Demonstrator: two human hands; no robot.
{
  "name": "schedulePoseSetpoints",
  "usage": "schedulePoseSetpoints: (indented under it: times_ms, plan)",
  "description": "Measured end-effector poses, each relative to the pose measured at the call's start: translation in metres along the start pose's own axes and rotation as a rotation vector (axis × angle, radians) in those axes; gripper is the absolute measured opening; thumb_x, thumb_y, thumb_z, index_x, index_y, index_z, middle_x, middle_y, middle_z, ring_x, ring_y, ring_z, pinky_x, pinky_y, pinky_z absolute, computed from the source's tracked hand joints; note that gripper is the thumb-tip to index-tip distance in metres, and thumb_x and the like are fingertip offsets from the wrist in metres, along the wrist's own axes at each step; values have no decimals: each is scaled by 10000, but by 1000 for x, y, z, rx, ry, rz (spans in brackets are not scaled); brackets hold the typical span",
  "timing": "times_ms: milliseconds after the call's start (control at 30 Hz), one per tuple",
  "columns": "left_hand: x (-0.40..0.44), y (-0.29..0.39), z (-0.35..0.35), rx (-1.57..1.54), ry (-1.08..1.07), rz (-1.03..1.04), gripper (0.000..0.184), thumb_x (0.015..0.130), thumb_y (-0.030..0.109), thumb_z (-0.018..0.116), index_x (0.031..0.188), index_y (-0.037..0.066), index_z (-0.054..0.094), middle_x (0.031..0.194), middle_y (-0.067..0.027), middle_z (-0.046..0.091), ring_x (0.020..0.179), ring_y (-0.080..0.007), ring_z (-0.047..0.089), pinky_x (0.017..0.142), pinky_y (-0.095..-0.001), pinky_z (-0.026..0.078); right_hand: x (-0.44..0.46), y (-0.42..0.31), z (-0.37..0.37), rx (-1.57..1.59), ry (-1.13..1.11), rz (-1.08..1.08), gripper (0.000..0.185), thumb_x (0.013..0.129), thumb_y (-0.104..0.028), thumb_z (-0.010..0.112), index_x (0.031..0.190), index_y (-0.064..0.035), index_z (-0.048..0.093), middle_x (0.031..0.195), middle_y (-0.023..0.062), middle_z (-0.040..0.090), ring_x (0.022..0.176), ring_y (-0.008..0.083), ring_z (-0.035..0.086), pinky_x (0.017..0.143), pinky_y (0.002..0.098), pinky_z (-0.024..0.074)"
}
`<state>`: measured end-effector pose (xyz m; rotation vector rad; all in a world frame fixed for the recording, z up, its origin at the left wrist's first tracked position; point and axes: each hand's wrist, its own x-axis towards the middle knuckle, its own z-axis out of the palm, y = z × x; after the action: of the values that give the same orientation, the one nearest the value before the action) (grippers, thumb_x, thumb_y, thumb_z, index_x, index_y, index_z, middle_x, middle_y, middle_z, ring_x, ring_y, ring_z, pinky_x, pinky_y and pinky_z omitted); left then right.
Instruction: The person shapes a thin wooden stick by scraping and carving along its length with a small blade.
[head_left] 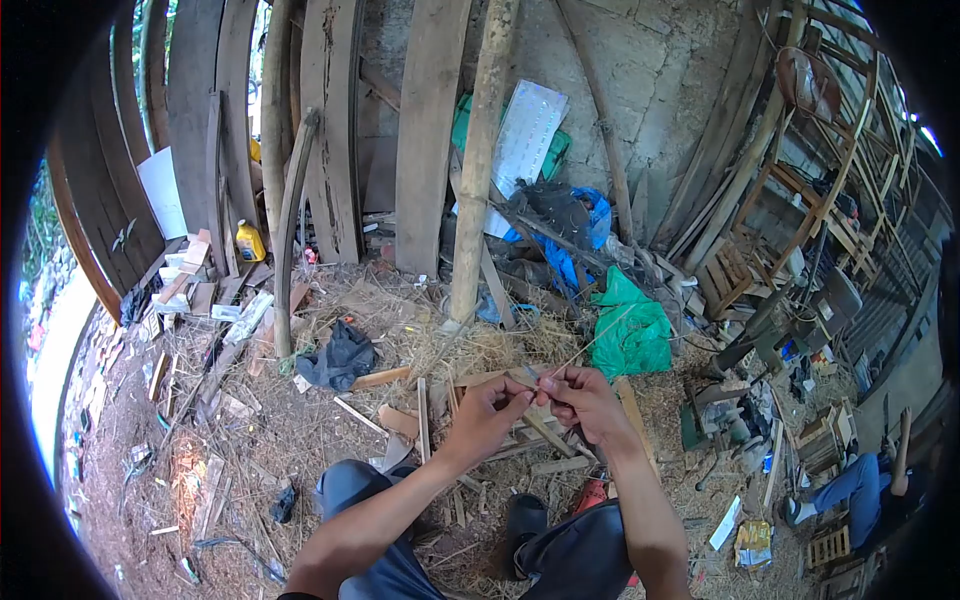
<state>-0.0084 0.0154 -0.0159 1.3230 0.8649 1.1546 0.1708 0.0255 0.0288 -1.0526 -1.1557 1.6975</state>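
My left hand (488, 418) and my right hand (590, 408) meet in front of me, above my knees, with thumbs and fingertips pinched close together. A thin pale strip (598, 341) runs from the fingertips up and to the right, past the green plastic bag (632, 325). The left fingers appear closed on its near end, which they hide. From the right hand a small grey blade (531, 373) pokes out between the fingertips. A dark handle-like end shows below that palm, so it looks like a knife, mostly covered by the fingers.
Wood offcuts (400, 420) and shavings litter the ground. A bamboo post (480, 160) stands ahead, a black plastic bag (340, 355) left of it. A yellow bottle (250, 241) sits near leaning planks. At right are a wooden chair frame (770, 230) and another person's leg (845, 497).
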Motion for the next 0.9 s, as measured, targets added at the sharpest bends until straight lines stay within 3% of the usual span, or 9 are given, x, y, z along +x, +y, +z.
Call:
schedulePoseSetpoints:
  times_ms: [700,900]
  plan:
    - [0,4,7,61,36,11,128,888,100,619,930,-22,614,775,0,603,694,-39,507,612,-207,403,7,2,-24,-69,121,-88,204,872,-189,667,918,5,621,722,22,614,511,27,402,426,186,268]
    - [1,-2,7,7,70,-18,158,877,114,617,915,-39,620,732,-43,614,665,-66,534,598,-241,423,5,4,-8,-105,146,-135,169,872,-155,658,911,5,620,696,4,592,512,25,401,432,182,272]
